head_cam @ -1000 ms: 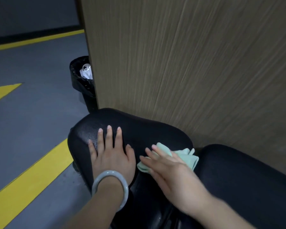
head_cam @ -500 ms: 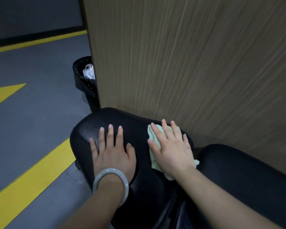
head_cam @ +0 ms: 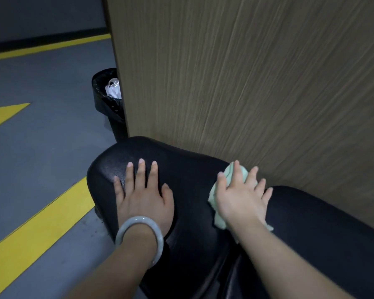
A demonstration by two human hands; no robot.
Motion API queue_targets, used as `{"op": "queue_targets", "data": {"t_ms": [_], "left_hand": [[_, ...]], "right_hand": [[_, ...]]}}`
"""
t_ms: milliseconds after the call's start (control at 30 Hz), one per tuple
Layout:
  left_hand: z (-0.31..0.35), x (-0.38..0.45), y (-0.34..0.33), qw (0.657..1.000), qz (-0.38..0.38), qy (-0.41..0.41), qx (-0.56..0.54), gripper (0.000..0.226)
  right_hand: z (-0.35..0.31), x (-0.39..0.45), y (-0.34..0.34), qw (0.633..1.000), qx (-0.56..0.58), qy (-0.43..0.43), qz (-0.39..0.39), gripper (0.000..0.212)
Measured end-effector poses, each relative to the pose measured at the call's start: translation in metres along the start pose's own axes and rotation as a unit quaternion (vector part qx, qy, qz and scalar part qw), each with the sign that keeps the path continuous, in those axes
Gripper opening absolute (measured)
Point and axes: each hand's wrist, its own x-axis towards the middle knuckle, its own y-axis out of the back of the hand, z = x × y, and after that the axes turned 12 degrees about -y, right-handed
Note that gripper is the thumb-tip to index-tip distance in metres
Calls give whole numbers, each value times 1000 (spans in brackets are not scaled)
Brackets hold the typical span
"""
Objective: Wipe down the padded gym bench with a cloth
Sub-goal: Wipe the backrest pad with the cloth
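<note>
Wooden panel [head_cam: 257,83] crowds the bench [head_cam: 181,169] behind; open floor [head_cam: 41,158] lies left.

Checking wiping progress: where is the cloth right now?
Head view, right of centre: the cloth lies under the right hand on the bench pad, beside the wooden panel.

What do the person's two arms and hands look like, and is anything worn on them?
Both forearms are bare, with no sleeves in view. The left hand has a smooth, thick, pale grey-green bangle round its wrist. The right hand and its wrist carry nothing. No rings or gloves show on either hand, and the fingernails are short and plain.
</note>
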Motion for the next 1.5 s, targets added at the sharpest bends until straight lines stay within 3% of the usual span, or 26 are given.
{"op": "queue_targets", "data": {"t_ms": [167, 433, 667, 800, 933, 1033, 1167, 1233, 1500], "left_hand": [[1, 0, -1, 1000, 2, 0, 0, 68], [1, 0, 1, 1000, 6, -8, -1, 61], [-2, 0, -2, 1000, 17, -16, -1, 61], [0, 0, -4, 999, 34, -11, -8, 77], [-1, 2, -6, 999, 37, -17, -17, 83], [-3, 2, -8, 999, 42, -19, -9, 81], [-2, 2, -7, 999, 39, -17, -9, 79], [-2, 2, -6, 999, 35, -20, -13, 79], [-3, 3, -7, 999, 36, -18, -7, 84]], "right_hand": [[-6, 13, 8, 999, -15, -23, -16, 62], [28, -74, -16, 993, -62, 90, 46, 75], [5, -8, 0, 997, -66, 31, 9, 63], [2, 28, 14, 998, -44, 25, -31, 61], [10, 14, 18, 995, -71, 65, -20, 63], [26, -21, 5, 985, -138, 101, 19, 76], [31, -50, -9, 983, -97, 152, 45, 75], [28, -45, -5, 981, -120, 149, 42, 76], [7, 32, 15, 995, -37, 79, -40, 61]]}}
